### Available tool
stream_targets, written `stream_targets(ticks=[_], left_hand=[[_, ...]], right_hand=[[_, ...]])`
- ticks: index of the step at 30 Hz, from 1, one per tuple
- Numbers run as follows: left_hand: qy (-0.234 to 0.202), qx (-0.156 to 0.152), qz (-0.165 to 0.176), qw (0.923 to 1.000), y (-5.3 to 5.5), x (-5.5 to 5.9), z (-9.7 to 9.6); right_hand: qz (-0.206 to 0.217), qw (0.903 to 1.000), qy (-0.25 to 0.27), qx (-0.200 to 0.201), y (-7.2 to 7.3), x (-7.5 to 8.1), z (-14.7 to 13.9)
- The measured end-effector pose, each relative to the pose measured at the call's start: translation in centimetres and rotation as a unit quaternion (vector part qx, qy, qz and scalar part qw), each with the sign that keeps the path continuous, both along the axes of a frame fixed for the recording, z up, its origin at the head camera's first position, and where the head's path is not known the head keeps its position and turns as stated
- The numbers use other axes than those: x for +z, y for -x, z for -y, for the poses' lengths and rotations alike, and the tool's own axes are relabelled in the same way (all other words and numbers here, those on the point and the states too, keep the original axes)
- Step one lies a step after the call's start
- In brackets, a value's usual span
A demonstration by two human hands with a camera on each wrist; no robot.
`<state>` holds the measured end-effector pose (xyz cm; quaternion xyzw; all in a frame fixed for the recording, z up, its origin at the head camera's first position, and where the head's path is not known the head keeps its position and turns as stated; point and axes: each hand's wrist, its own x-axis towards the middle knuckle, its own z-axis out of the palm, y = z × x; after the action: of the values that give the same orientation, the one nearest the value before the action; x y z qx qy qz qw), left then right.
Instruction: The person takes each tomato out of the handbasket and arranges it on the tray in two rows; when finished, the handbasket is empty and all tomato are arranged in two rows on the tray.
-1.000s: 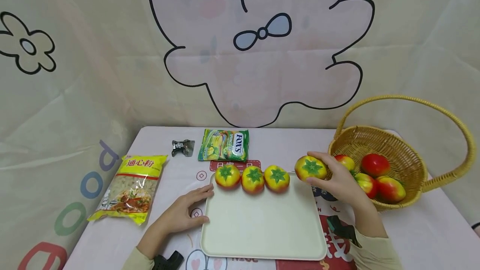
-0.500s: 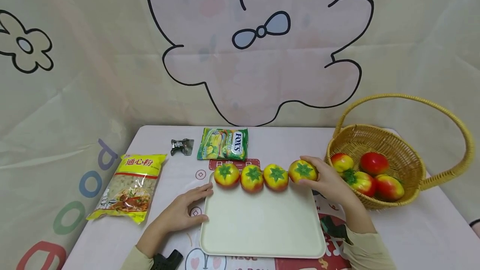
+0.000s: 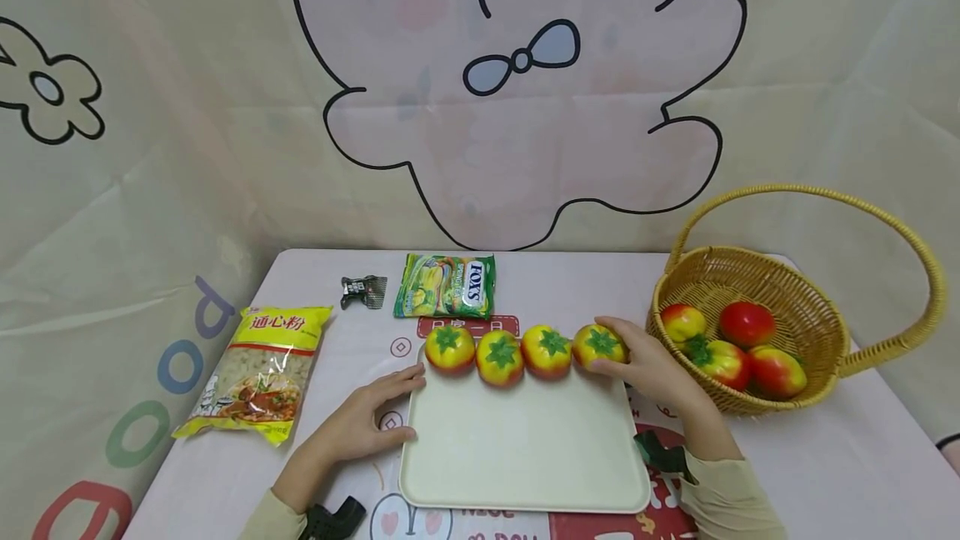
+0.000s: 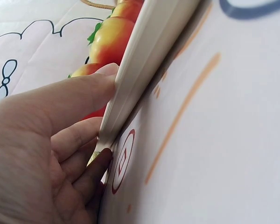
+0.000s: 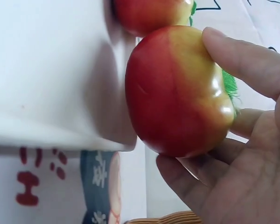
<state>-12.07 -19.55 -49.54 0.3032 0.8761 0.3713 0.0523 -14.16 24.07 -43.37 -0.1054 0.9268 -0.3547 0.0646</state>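
Along the far edge of a cream tray (image 3: 525, 457) stands a row of several red-and-yellow tomatoes, each with a green star-shaped top. My right hand (image 3: 648, 361) holds the rightmost tomato (image 3: 598, 343) between thumb and fingers at the tray's far right corner. In the right wrist view this tomato (image 5: 177, 93) is close to its neighbour (image 5: 151, 16). My left hand (image 3: 367, 419) rests against the tray's left edge, thumb and fingertips touching it. Seen from the left wrist, the thumb (image 4: 84, 93) lies on the tray rim (image 4: 140, 60); some fingers are partly hidden.
A wicker basket (image 3: 832, 340) with a tall handle stands at the right, holding several red and yellow fruits. Left of the tray lies a yellow pasta bag (image 3: 258, 373). A green Fox's packet (image 3: 446, 286) and a small dark wrapped sweet (image 3: 363, 292) lie behind.
My right hand has brought its tomato leftward from beside the basket to the right end of the row. The row has shifted slightly; the left hand stays at the tray edge.
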Motion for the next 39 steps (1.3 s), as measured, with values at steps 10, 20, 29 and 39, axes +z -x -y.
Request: stream_targets(ticks=[10,20,29,39], left_hand=[[0.005,0.001,0.003,1.0000,0.0,-0.1,0.0],[0.005,-0.001,-0.001,1.0000,-0.1,0.1,-0.1],[0.006,-0.001,-0.002,1.0000,-0.1,0.1,-0.1],[0.007,-0.001,-0.003,1.0000,-0.1,0.2,-0.1]], right_hand=[[0.028,0.9995,0.011,0.006,0.3,-0.8,-0.1],[0.072,0.9969,0.027,0.012,0.4,-0.8,-0.4],[0.066,0.9956,0.066,0.013,0.3,-0.8,-0.7],[0.026,0.9970,0.069,0.021,-0.3,1.1,-0.5]])
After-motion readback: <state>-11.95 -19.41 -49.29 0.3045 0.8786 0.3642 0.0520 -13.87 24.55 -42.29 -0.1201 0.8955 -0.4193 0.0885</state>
